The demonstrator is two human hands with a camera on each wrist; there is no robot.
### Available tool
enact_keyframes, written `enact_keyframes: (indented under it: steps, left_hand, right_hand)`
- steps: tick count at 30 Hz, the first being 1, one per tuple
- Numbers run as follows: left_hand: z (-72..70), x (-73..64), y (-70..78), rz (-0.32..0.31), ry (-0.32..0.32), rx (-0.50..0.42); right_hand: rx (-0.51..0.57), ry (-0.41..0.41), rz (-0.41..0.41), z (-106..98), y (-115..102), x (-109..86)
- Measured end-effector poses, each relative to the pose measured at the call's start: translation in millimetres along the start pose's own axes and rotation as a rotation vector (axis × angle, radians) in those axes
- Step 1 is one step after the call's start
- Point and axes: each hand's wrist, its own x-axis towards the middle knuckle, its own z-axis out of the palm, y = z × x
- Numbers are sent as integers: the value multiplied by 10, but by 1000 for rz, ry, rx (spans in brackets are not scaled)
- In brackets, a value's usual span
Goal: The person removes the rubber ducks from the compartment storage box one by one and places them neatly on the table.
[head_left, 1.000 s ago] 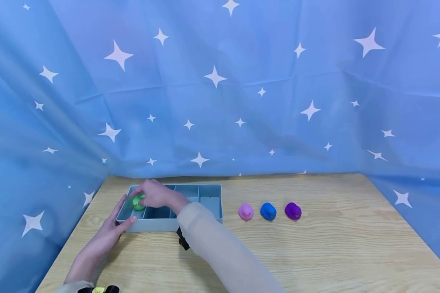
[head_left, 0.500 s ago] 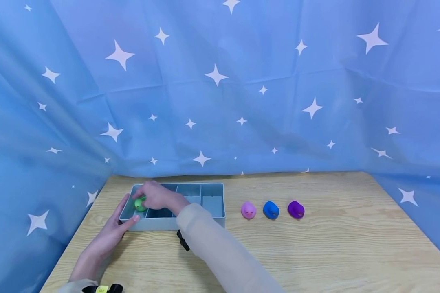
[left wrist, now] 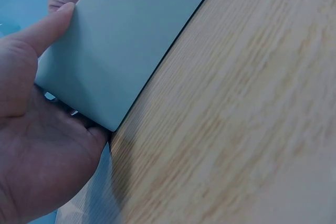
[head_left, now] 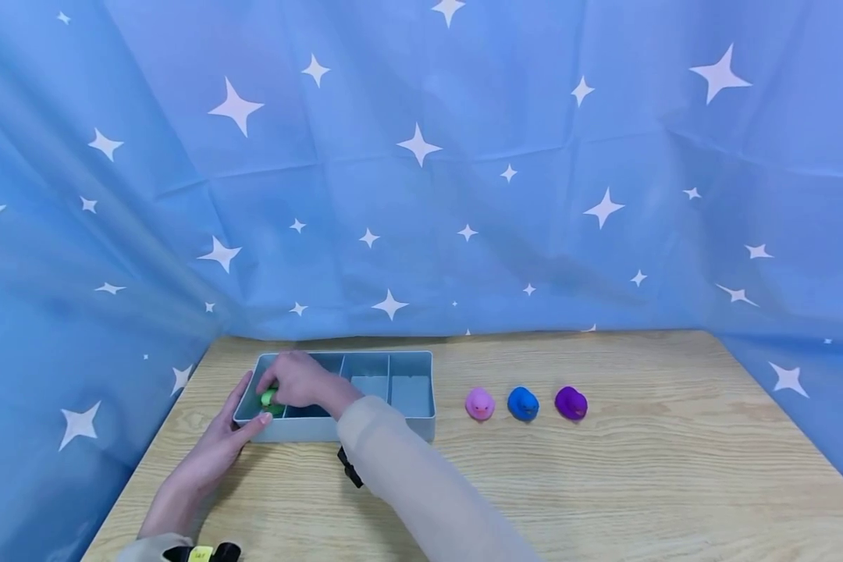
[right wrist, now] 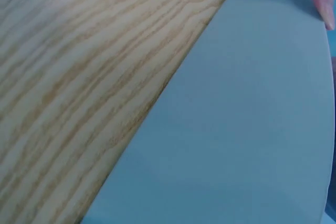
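Observation:
A grey-blue divided box (head_left: pixel 309 431) stands at the left of the table, its compartments in a row. My left hand (head_left: pixel 207 457) grips its left end. In the left wrist view, the thumb of that left hand (left wrist: pixel 47 156) presses the long front wall while the fingers lie along the short end. Reaching over the box, my right hand (head_left: pixel 298 378) holds a green rubber duck (head_left: pixel 271 400) down inside the leftmost compartment. Its fingers hide part of the duck. The right wrist view shows mostly the box's outer wall (right wrist: pixel 220 119), with the right hand's fingers out of sight.
To the right of the box, a pink duck (head_left: pixel 480 404), a blue duck (head_left: pixel 523 404) and a purple duck (head_left: pixel 571 403) sit in a row on the wooden table (head_left: pixel 604 484). A blue star-patterned curtain (head_left: pixel 421 195) hangs behind and at both sides.
The green duck has turned under the right fingers, so its face no longer shows. The left hand keeps its hold on the box. The whole head view has shifted slightly.

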Motion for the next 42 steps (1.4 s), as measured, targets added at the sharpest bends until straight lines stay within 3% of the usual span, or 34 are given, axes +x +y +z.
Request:
enact_keyframes:
  steps: [16, 25, 36, 42]
  left_hand:
    - [4, 8, -20, 1, -7, -3]
    - [6, 1, -21, -13, 3, -5]
    - [9, 5, 1, -17, 8, 16]
    - [10, 5, -22, -7, 9, -2]
  right_hand:
    - [-104, -10, -41, 19, -3, 3]
    - [170, -16, -47, -33, 69, -30]
    - [242, 6, -122, -178, 100, -99]
    - [458, 20, -95, -314, 75, -238]
